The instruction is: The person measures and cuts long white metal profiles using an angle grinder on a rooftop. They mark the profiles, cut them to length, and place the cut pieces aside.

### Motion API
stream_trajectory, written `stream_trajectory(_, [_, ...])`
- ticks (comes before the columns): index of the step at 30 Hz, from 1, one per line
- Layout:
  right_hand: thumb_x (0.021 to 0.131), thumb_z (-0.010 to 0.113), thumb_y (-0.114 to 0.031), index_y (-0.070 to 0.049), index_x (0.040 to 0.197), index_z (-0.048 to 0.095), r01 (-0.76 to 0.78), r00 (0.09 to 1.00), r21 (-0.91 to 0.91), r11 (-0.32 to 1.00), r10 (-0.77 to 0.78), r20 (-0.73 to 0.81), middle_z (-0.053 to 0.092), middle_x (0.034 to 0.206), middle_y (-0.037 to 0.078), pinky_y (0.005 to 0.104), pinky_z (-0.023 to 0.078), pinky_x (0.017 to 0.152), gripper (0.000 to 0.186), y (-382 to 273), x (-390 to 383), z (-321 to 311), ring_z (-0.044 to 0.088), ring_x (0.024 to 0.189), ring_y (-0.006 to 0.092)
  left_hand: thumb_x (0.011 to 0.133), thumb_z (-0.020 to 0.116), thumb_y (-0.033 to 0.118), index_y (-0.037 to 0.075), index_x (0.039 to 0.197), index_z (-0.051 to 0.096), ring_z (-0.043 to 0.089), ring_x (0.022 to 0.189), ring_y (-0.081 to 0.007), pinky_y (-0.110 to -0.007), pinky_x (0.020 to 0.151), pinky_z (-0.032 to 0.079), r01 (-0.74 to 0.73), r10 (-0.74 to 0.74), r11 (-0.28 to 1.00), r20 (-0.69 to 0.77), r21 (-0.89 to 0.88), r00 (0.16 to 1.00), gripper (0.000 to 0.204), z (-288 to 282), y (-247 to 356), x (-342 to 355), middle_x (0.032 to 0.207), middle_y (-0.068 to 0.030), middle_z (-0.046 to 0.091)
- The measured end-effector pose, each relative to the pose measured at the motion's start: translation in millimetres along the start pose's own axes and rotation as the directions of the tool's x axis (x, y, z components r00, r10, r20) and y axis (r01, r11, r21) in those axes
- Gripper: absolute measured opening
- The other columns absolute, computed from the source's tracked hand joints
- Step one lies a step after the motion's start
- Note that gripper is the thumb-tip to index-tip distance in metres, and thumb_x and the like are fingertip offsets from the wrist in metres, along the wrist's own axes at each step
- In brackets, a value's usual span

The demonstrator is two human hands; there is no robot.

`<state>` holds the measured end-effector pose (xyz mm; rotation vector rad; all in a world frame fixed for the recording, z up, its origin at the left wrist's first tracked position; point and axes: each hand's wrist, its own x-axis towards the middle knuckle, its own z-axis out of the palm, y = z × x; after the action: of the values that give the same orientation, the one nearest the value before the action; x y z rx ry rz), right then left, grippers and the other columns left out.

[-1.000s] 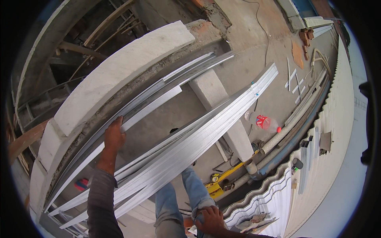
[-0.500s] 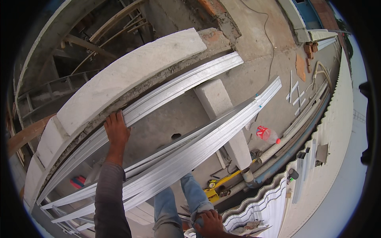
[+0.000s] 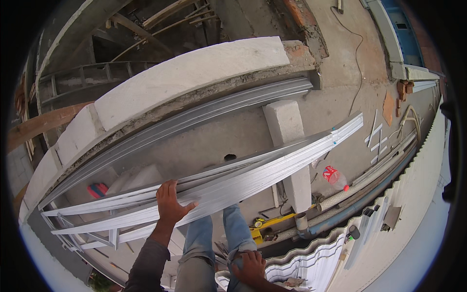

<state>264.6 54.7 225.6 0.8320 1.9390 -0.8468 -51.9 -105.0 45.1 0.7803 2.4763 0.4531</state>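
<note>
My left hand [image 3: 170, 203] is on the nearer bundle of long silvery metal channels [image 3: 258, 177], its fingers curled over the far edge and its thumb across the top. This bundle slants over a white block [image 3: 284, 121], its right end off the floor. Further off, another long metal channel [image 3: 209, 113] lies along the foot of a low block wall, apart from my hands. My right hand [image 3: 250, 267] rests on my knee, its fingers spread over the jeans with nothing visible in them.
Right of the metal lie a plastic bottle [image 3: 334, 178] with a red label, a yellow spirit level [image 3: 277, 221], a tape measure [image 3: 258, 222] and several pipes [image 3: 369, 182]. The low wall [image 3: 189, 73] curves along the far side, with a deep opening beyond. Corrugated sheets [image 3: 311, 260] stand lower right.
My left hand has let go of the far channel and come nearer, onto the near bundle. The far channel now lies closer against the wall. My right hand stays on the knee.
</note>
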Motion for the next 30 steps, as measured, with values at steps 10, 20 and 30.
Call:
stream_trajectory(10, [0.066, 0.093, -0.020, -0.004, 0.145, 0.049, 0.551, 0.717, -0.404, 0.730, -0.662, -0.218, 0.041, 0.159, 0.024, 0.0646, 0.031, 0.119, 0.092, -60, 195, -75, 0.036, 0.150, 0.0479, 0.063, 0.084, 0.013, 0.008, 0.134, 0.062, 0.057, 0.122, -0.0330, -0.050, 0.110, 0.041, 0.113, -0.099, 0.972, -0.079, 0.206, 0.992, 0.075, -11, -56, -93, 0.130, -0.0130, 0.061])
stream_trajectory(20, [0.058, 0.097, -0.026, -0.002, 0.129, 0.055, 0.607, 0.675, -0.675, 0.420, -0.720, 0.159, 0.057, 0.115, 0.015, 0.0510, 0.041, 0.104, 0.085, -76, 236, -140, 0.057, 0.109, 0.0342, 0.069, 0.089, 0.022, 0.008, 0.135, 0.061, 0.055, 0.125, -0.0337, -0.050, 0.110, 0.040, 0.129, -0.133, 0.988, -0.037, -0.083, 0.990, 0.073, -47, -10, -108, 0.130, -0.0140, 0.060])
stream_trajectory(30, [0.062, 0.086, -0.029, 0.003, 0.123, 0.054, 0.630, 0.563, -0.686, 0.364, -0.822, 0.081, 0.058, 0.113, 0.024, 0.0570, 0.045, 0.096, 0.076, -7, 190, -225, 0.057, 0.106, 0.0457, 0.089, 0.072, 0.071, 0.010, 0.150, 0.051, 0.053, 0.135, -0.0382, -0.058, 0.110, 0.049, -0.532, -0.874, -0.472, 0.451, -0.703, 0.179, 0.089, -49, -110, -205, 0.146, -0.0161, 0.056])
